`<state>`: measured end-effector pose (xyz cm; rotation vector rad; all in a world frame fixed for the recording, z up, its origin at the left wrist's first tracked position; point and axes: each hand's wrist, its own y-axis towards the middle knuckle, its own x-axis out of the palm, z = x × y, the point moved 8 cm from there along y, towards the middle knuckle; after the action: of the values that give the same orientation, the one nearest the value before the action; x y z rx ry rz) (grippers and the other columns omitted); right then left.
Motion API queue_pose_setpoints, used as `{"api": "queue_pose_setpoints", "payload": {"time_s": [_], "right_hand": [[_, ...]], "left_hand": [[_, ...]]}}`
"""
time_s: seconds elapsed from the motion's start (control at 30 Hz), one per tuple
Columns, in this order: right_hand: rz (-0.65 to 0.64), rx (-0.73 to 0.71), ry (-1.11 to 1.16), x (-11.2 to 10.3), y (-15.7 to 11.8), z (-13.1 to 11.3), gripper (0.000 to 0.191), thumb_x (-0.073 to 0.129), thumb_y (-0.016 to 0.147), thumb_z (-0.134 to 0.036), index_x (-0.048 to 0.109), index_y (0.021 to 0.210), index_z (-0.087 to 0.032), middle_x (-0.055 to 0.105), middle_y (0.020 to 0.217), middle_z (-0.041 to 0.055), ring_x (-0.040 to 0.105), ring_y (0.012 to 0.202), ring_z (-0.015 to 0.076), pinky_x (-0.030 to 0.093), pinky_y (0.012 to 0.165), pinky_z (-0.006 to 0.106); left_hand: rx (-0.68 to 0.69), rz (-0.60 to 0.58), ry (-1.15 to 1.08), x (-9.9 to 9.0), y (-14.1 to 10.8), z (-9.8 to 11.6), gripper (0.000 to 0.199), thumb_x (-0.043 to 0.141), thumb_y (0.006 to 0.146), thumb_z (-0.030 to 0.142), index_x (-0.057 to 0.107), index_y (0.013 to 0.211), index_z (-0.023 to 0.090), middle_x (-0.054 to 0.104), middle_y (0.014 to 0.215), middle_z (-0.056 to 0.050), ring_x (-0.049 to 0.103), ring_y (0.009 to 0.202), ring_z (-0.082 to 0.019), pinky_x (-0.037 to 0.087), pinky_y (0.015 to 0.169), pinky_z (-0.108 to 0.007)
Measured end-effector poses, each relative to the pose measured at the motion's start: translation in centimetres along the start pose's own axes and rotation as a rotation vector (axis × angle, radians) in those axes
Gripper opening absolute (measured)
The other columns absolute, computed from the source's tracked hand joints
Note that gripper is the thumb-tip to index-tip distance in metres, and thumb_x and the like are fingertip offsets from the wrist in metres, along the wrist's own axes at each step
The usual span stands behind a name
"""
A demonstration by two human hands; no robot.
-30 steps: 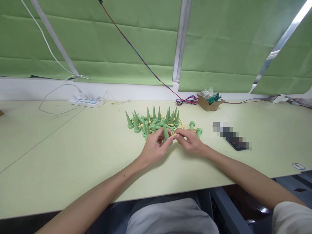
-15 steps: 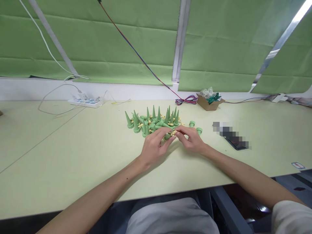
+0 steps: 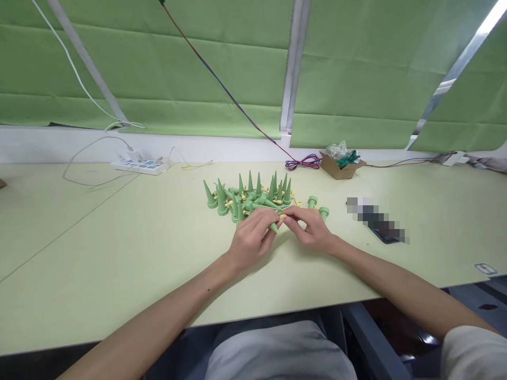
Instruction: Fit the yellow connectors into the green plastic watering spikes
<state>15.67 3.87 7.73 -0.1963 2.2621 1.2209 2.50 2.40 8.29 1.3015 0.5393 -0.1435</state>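
Note:
A green cone-shaped spike (image 3: 273, 227) is held in my left hand (image 3: 253, 235), its narrow end showing below the fingers. Between the fingertips of my right hand (image 3: 309, 227) is a small yellow plastic piece (image 3: 282, 217), close against the left fingers. Whether the piece touches the spike is hidden by my fingers. Just beyond both hands lies a pile of similar green spikes (image 3: 222, 203), several upright and others on their sides, with small yellow pieces (image 3: 278, 200) among them.
Two green capped parts (image 3: 324, 212) stand right of the pile. Farther right lies a phone-like dark object (image 3: 380, 227), partly pixelated. At the back are a cardboard box (image 3: 338, 171) with plastic bags, a coiled red-blue cable (image 3: 303, 162) and a white power strip (image 3: 142, 167).
The green spike has turned in my left hand, so its narrow end now points down toward the right. Both hands stay close together in nearly the same place.

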Motion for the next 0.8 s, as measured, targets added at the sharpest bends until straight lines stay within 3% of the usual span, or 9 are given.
{"api": "queue_pose_setpoints", "payload": {"time_s": [0.23,0.8], "right_hand": [[-0.005,-0.017,0.005,0.11,-0.02,-0.30,0.021,0.045,0.102,-0.028,0.063,0.094,-0.019,0.067,0.076,0.0041,0.058,0.063,0.0141,0.045,0.060,0.027],[-0.009,-0.036,0.019,0.11,0.05,-0.62,0.021,0.046,0.102,-0.024,0.064,0.092,-0.018,0.066,0.074,0.0037,0.055,0.061,0.0134,0.043,0.058,0.026]], "left_hand": [[0.053,0.011,0.041,-0.02,-0.35,0.25,0.022,0.051,0.092,0.007,0.059,0.107,0.022,0.072,0.093,-0.006,0.069,0.092,-0.020,0.058,0.078,-0.035],[0.052,-0.008,0.018,-0.11,-0.22,0.41,0.023,0.052,0.091,0.004,0.057,0.106,0.021,0.070,0.091,-0.005,0.067,0.093,-0.020,0.058,0.079,-0.035]]}}
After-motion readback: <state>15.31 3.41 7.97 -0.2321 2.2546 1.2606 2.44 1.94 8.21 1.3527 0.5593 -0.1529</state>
